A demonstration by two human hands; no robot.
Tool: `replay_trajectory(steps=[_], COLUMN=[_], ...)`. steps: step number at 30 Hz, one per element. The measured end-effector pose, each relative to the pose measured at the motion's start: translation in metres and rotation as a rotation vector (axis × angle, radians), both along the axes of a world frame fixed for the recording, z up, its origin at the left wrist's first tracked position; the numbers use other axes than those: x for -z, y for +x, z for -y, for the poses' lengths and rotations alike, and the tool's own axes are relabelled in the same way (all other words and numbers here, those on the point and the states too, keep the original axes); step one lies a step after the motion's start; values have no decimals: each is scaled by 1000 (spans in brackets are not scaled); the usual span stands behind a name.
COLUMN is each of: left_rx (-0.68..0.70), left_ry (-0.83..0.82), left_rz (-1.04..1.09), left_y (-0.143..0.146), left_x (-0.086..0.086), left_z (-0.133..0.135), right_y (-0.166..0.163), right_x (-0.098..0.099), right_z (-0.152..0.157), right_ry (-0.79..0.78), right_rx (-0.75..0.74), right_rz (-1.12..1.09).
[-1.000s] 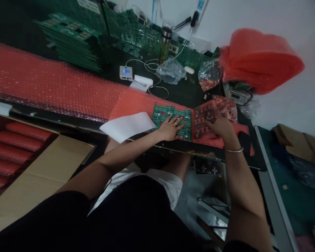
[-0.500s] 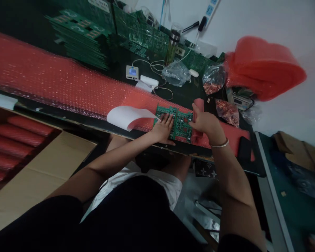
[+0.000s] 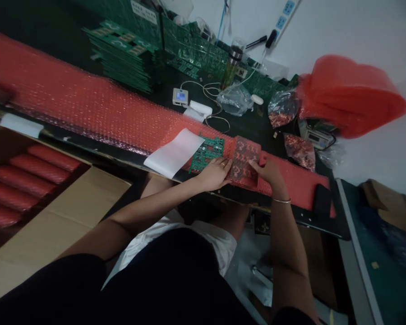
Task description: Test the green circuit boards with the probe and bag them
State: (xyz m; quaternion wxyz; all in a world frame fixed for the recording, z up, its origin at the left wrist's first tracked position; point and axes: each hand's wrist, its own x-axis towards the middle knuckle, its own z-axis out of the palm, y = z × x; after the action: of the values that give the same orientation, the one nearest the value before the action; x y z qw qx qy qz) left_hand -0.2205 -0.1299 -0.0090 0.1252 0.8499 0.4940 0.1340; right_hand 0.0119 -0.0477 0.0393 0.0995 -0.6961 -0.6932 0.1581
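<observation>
On the bench a green circuit board (image 3: 208,151) lies on the red bubble wrap (image 3: 122,115), partly under a white sheet (image 3: 176,151). To its right is a flat bundle, a circuit board wrapped in red bubble wrap (image 3: 246,158), its pattern showing through the film. My left hand (image 3: 218,174), wearing a ring, lies over the green board's near corner with its fingers against the bundle's left edge. At the bundle's right side my right hand (image 3: 269,169) grips the edge, one digit resting on top. Some fingertips are hidden.
A tall stack of green boards (image 3: 125,56) stands at the back left. Behind the work are a small white device (image 3: 180,96), a bottle (image 3: 232,67) and plastic bags (image 3: 235,99). A big red roll (image 3: 355,97) and a black phone (image 3: 322,200) lie to the right. Red rolls (image 3: 37,174) fill a carton below.
The red wrap has been folded leftward over the right-hand board, which is now covered. My left hand has slid right to the bundle's edge. The white sheet has flattened. The camera view has shifted.
</observation>
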Motion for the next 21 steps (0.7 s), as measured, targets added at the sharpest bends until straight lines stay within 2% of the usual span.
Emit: replay_trajectory(steps=[4, 7, 10, 14, 17, 21], left_rx=[-39, -41, 2, 88, 28, -41], left_ry=[19, -9, -45, -47, -58, -94], left_rz=[17, 49, 49, 4, -34, -84], left_y=[16, 33, 55, 76, 74, 58], left_x=[0, 0, 1, 5, 9, 12], left_z=[-4, -11, -22, -36, -42, -44], right_y=[18, 30, 54, 90, 104, 103], right_x=[14, 9, -5, -23, -29, -37], right_z=[3, 2, -4, -9, -9, -10], right_ry=[-237, -322, -256, -111, 27, 81], right_rx=[98, 183, 214, 149, 51, -83], right_rz=[-444, -641, -523, -326, -286, -123])
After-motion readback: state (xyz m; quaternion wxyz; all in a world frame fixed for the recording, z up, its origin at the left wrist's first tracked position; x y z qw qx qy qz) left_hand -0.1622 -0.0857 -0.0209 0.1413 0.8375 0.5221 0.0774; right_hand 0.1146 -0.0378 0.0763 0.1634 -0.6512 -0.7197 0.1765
